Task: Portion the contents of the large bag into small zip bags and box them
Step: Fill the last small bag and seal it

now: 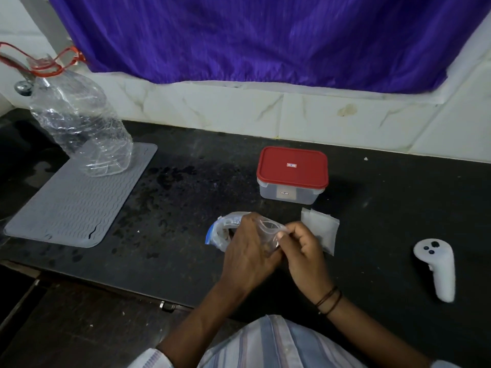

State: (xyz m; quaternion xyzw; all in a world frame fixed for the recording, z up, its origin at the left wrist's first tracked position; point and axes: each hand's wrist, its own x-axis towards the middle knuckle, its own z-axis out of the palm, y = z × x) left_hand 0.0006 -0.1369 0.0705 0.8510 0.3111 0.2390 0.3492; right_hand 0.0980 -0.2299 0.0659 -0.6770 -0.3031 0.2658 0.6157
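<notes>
Small zip bag (268, 229), pinched by both hands, lies left-right.

Both forearms are bare. The right wrist wears thin dark bands (329, 301). The shirt (279, 343), at 6 o'clock, has pale blue, white and mauve stripes; a white cuff (151, 361) shows at 7 o'clock.

A single head-worn camera is looking forward and steeply down at a dark counter (186, 181) from close above. It is facing a tiled wall (239, 112) and a purple curtain (252, 35), which are filling the top of the frame. The left hand (247, 251) and right hand (303, 251) are sitting low and centre, near the lens. Beyond the fingers (289, 232) a box (292, 173) is standing. The wide lens is bending the edges.
</notes>
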